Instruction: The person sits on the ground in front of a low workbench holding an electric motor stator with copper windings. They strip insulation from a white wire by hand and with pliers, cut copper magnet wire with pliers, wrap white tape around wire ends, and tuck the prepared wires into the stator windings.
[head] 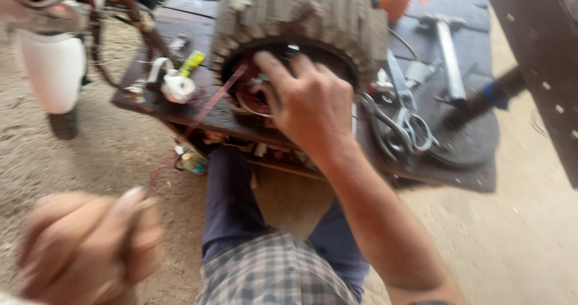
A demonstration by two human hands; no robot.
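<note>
A large ribbed grey motor housing point(301, 16) lies on its side on a dark low board point(475, 178), its round opening facing me. Reddish copper windings point(250, 94) show inside the opening. My right hand point(310, 103) rests over the opening with fingers spread, fingertips touching the windings and inner rim. My left hand point(90, 248) is close to the camera at the lower left, heavily blurred, fingers curled. Whether it holds something thin cannot be made out. My knees in blue trousers point(232, 203) are below the board.
Scissors and pliers point(409, 124) lie right of the motor, with a hammer point(448, 52) behind them. A white tape roll point(179, 88) and a yellow-green tool point(191, 63) sit at the left. A white container point(54, 70) stands on sandy ground point(120, 154).
</note>
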